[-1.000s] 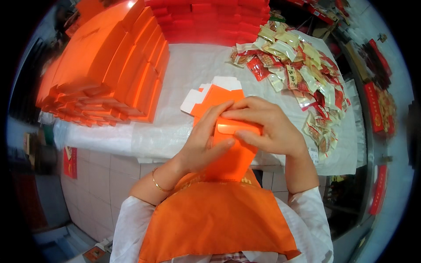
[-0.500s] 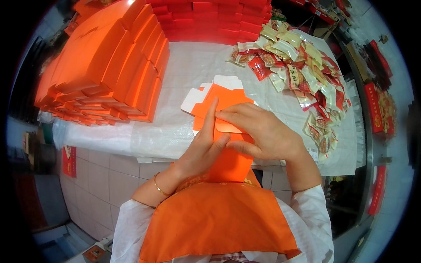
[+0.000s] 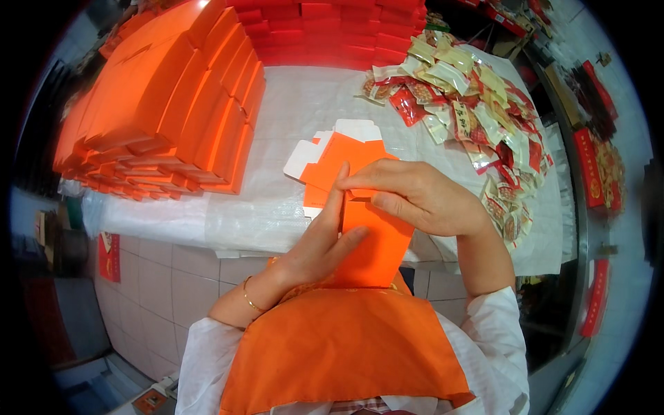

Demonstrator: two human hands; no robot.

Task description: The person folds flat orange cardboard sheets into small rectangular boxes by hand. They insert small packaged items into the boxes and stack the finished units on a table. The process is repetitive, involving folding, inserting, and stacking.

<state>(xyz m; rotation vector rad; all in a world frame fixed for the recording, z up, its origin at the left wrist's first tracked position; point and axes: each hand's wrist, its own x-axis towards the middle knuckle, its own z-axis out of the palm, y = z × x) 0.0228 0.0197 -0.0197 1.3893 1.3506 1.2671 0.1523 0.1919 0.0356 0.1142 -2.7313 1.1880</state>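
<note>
An orange cardboard box (image 3: 377, 242) stands between my hands at the table's front edge, its near end against my orange apron. My left hand (image 3: 319, 243) lies along the box's left side, fingers pointing forward and thumb over the front face. Bent over the far end, my right hand (image 3: 432, 199) grips the flap edge there between fingers and thumb. A narrow dark slit shows under that flap. Just beyond lie flat orange box blanks (image 3: 346, 153) with white tabs, partly hidden by my hands.
Orange boxes (image 3: 166, 104) are stacked high at the left, and red boxes (image 3: 325, 34) form a wall at the back. On the right, a heap of red and cream snack packets (image 3: 477, 104) spreads over the white table cover (image 3: 277, 124). Shelving borders the far right.
My right thumb has moved up from the box's front face to the flap edge at the far end. My left thumb has shifted slightly right, and more of the front face shows.
</note>
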